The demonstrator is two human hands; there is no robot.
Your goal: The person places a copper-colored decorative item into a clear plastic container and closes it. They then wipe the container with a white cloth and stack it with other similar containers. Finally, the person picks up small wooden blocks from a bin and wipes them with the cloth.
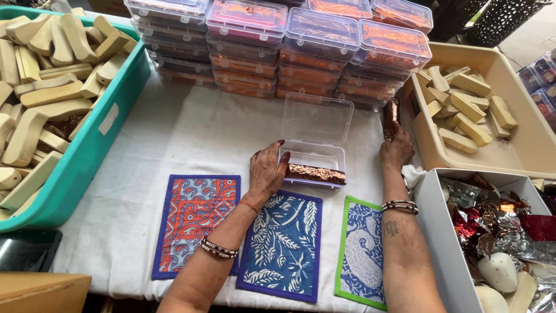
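Observation:
An open clear plastic box (315, 136) lies on the white cloth with its lid tipped back. A bar wrapped in copper foil (315, 173) rests along the box's near side. My left hand (267, 169) rests against the left end of the box and touches that bar. My right hand (397, 148) is to the right of the box, with its fingers closed round a second copper-foil bar (391, 113) that stands nearly upright.
Stacked clear boxes of foil bars (301, 46) line the back. A teal crate of bare wooden pieces (43, 93) stands left, a beige tray of them (469, 110) right. A white box of crumpled foil (498, 226) sits at the near right. Three patterned mats (284, 243) lie in front.

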